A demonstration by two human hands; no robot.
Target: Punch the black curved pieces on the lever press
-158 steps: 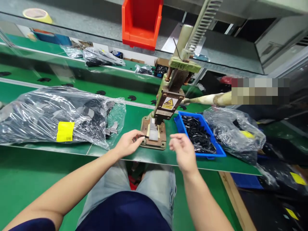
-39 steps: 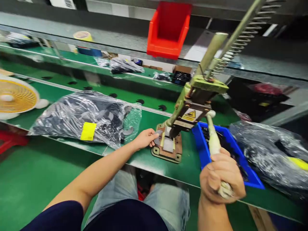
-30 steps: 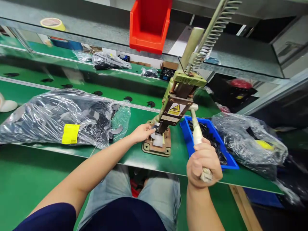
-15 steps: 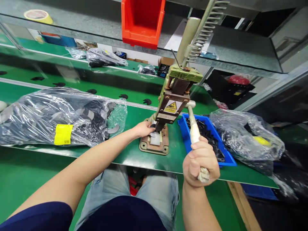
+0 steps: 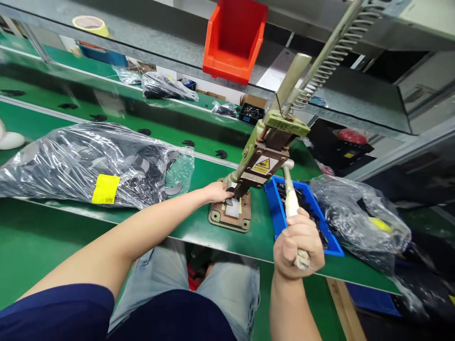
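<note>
A green hand press with a warning label stands on the bench. Its ram reaches down to a pale plate on the base. My left hand is closed on a small dark curved piece at the press, just beneath the ram. The fingertips are partly hidden there. My right hand is wrapped round the tape-covered lever on the press's right side. To the left lies a clear plastic bag full of dark curved pieces.
A blue tray of black parts sits right of the press, beside another plastic bag. Dark pieces lie in a row on the green strip behind. Overhead, a shelf holds a red bin and a tape roll.
The view has shifted, so the press and bin appear further right and lower. My left hand stays at the press base, and my right hand stays on the lever.
</note>
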